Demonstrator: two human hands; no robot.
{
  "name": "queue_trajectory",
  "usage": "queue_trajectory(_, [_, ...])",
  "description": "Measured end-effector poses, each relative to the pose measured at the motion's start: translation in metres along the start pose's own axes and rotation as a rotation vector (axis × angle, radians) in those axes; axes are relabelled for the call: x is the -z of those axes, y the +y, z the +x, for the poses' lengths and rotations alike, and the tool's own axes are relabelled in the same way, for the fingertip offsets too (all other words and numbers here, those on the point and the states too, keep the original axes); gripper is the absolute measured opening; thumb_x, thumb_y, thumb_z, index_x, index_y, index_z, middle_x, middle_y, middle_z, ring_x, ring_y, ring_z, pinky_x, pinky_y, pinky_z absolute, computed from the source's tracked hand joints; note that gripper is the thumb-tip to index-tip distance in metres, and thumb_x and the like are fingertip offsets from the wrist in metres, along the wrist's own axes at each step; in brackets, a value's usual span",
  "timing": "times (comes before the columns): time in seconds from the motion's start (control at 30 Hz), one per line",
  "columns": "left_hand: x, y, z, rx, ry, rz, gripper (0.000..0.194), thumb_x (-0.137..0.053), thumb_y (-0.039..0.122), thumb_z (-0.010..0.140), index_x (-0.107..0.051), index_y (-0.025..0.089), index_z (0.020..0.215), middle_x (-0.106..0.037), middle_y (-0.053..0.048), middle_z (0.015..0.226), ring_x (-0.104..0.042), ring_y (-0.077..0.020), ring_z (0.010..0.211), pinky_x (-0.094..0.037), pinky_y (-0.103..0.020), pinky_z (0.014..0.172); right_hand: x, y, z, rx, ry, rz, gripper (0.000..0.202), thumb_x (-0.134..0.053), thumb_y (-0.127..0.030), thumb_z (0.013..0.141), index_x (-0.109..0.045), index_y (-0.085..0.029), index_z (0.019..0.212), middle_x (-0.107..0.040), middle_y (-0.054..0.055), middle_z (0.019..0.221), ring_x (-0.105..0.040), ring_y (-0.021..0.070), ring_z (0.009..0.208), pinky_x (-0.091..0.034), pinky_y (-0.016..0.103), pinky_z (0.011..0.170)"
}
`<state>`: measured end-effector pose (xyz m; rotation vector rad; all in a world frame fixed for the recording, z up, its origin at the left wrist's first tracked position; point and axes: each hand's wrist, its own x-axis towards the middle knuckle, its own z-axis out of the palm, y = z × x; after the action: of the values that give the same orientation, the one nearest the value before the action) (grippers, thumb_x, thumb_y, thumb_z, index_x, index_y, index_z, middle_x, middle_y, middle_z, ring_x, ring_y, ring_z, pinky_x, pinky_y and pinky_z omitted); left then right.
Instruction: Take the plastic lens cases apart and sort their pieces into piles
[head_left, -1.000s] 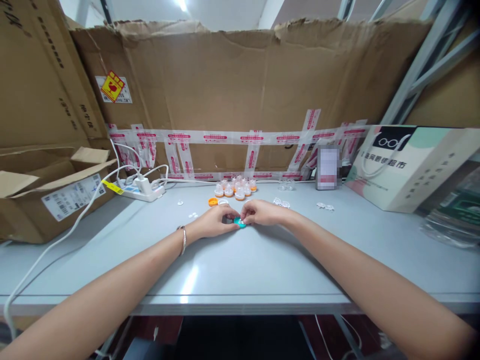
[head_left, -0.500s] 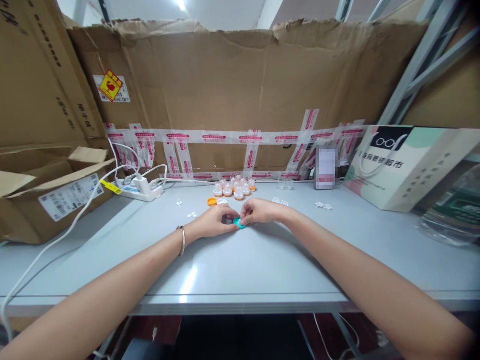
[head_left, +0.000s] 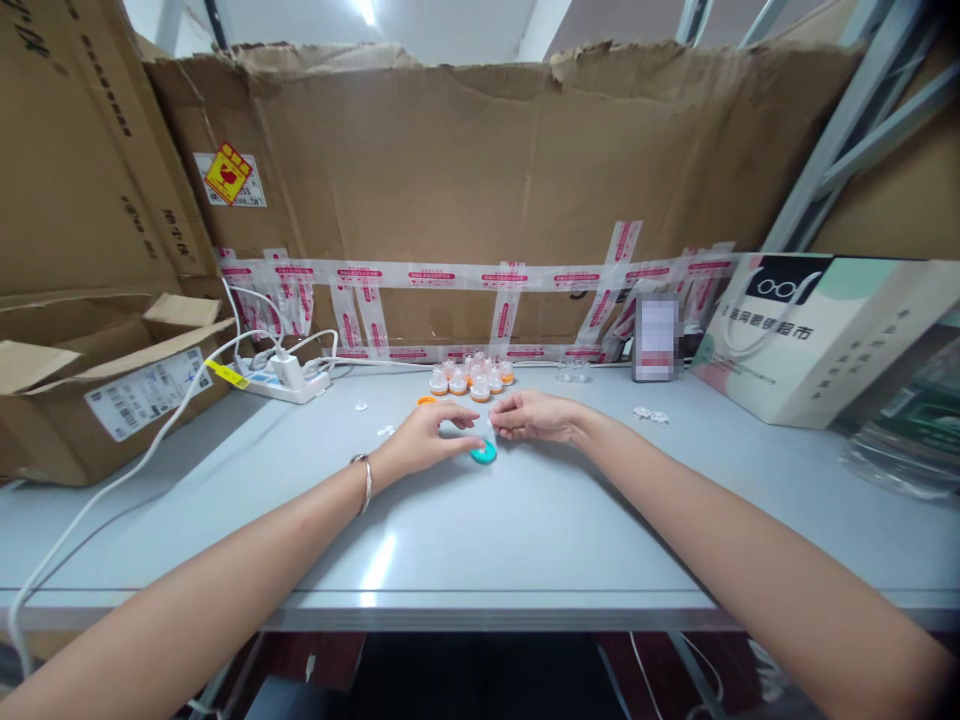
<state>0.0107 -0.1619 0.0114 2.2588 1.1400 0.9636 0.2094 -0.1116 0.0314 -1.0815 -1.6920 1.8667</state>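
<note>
A teal round piece [head_left: 484, 452] lies on the table between my hands. My left hand [head_left: 435, 437] is beside it, fingers apart, with the thumb at its upper left edge. Just above and to the right, my right hand [head_left: 534, 416] pinches a small whitish piece [head_left: 490, 424]. Beyond the hands stands a cluster of clear-domed pieces with orange bases [head_left: 480, 388]. An orange ring [head_left: 426, 400] is partly hidden behind my left hand. Small white pieces [head_left: 386, 431] lie to the left of that hand.
A power strip [head_left: 300, 385] and an open cardboard box [head_left: 67, 420] are at the left. Clear pieces [head_left: 574, 372] and white pieces [head_left: 650, 414] lie at the right, near a phone [head_left: 655, 340], a paper bag [head_left: 780, 350] and a large bottle [head_left: 911, 420].
My hands have moved apart from the teal piece. The left fingers have opened, and my right hand has lifted up and to the right, with a whitish piece now showing at its fingertips.
</note>
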Motion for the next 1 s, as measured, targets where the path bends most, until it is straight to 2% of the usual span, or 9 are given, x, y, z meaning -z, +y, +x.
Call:
queue_trajectory(0.13, [-0.001, 0.009, 0.001, 0.021, 0.134, -0.04, 0.022, -0.058, 0.035, 0.075, -0.065, 0.018, 0.087, -0.067, -0.003, 0.087, -0.059, -0.0147, 0.081, -0.043, -0.024, 0.069, -0.01, 0.0, 0.001, 0.033, -0.029, 0.113, 0.022, -0.077, -0.022, 0.057, -0.061, -0.01, 0.066, -0.057, -0.002, 0.061, -0.051, 0.0051, 0.057, -0.043, 0.018, 0.06])
queue_trajectory(0.27, [-0.005, 0.009, 0.002, 0.076, 0.166, -0.214, 0.021, -0.058, 0.033, 0.076, -0.063, 0.015, 0.085, -0.067, -0.005, 0.084, -0.06, -0.0143, 0.078, -0.045, -0.025, 0.07, -0.019, 0.001, 0.002, 0.068, -0.062, 0.154, 0.017, -0.073, -0.021, 0.063, -0.062, -0.01, 0.069, -0.058, -0.001, 0.064, -0.053, 0.0056, 0.061, -0.045, 0.018, 0.064])
queue_trajectory(0.37, [0.0, 0.005, 0.004, 0.123, 0.163, -0.323, 0.022, -0.061, 0.032, 0.072, -0.061, 0.012, 0.081, -0.066, -0.006, 0.081, -0.061, -0.0138, 0.074, -0.047, -0.026, 0.07, -0.021, -0.001, 0.001, 0.111, 0.03, 0.103, 0.014, -0.07, -0.022, 0.067, -0.063, -0.011, 0.072, -0.058, 0.0, 0.065, -0.053, 0.0063, 0.062, -0.045, 0.019, 0.064])
queue_trajectory(0.53, [0.038, -0.001, 0.003, 0.254, -0.002, -0.181, 0.021, -0.063, 0.031, 0.067, -0.062, 0.012, 0.078, -0.066, -0.004, 0.077, -0.059, -0.0131, 0.069, -0.045, -0.023, 0.062, -0.016, -0.01, -0.006, 0.191, 0.217, -0.096, 0.014, -0.067, -0.023, 0.07, -0.061, -0.012, 0.076, -0.059, 0.001, 0.068, -0.054, 0.0077, 0.063, -0.046, 0.022, 0.067])
queue_trajectory(0.6, [0.058, -0.005, 0.0, 0.305, -0.131, -0.096, 0.023, -0.062, 0.032, 0.066, -0.064, 0.014, 0.081, -0.067, -0.004, 0.079, -0.059, -0.0134, 0.07, -0.044, -0.022, 0.062, -0.01, -0.01, -0.008, 0.197, 0.24, -0.199, 0.018, -0.068, -0.027, 0.068, -0.06, -0.012, 0.076, -0.058, 0.002, 0.07, -0.054, 0.0086, 0.064, -0.046, 0.024, 0.067])
queue_trajectory(0.67, [0.076, -0.011, -0.003, 0.355, -0.229, -0.02, 0.025, -0.062, 0.034, 0.065, -0.066, 0.015, 0.082, -0.067, -0.003, 0.077, -0.058, -0.014, 0.069, -0.044, -0.023, 0.063, -0.003, -0.008, -0.009, 0.164, 0.161, -0.322, 0.025, -0.069, -0.032, 0.066, -0.06, -0.013, 0.081, -0.058, 0.003, 0.075, -0.054, 0.0098, 0.067, -0.045, 0.025, 0.068])
queue_trajectory(0.8, [0.1, -0.029, -0.005, 0.406, -0.354, 0.167, 0.024, -0.06, 0.032, 0.063, -0.067, 0.016, 0.079, -0.067, -0.001, 0.07, -0.057, -0.0148, 0.068, -0.042, -0.021, 0.061, 0.009, -0.001, -0.01, 0.093, -0.106, -0.624, 0.046, -0.073, -0.04, 0.058, -0.059, -0.016, 0.095, -0.056, 0.002, 0.084, -0.052, 0.012, 0.075, -0.042, 0.025, 0.069])
queue_trajectory(0.9, [0.111, -0.04, -0.007, 0.481, -0.41, 0.291, 0.022, -0.061, 0.028, 0.058, -0.067, 0.017, 0.076, -0.067, -0.001, 0.068, -0.057, -0.0155, 0.067, -0.041, -0.021, 0.059, 0.009, 0.002, -0.01, 0.106, -0.139, -0.758, 0.058, -0.076, -0.042, 0.053, -0.054, -0.019, 0.102, -0.051, 0.0, 0.082, -0.048, 0.0115, 0.074, -0.04, 0.023, 0.065])
queue_trajectory(1.0, [0.115, -0.047, -0.009, 0.578, -0.46, 0.233, 0.025, -0.064, 0.029, 0.054, -0.064, 0.017, 0.076, -0.066, 0.0, 0.066, -0.058, -0.0157, 0.066, -0.042, -0.021, 0.059, 0.005, 0.003, -0.009, 0.127, -0.156, -0.81, 0.06, -0.074, -0.044, 0.054, -0.052, -0.019, 0.103, -0.047, -0.001, 0.079, -0.045, 0.0104, 0.069, -0.037, 0.022, 0.06])
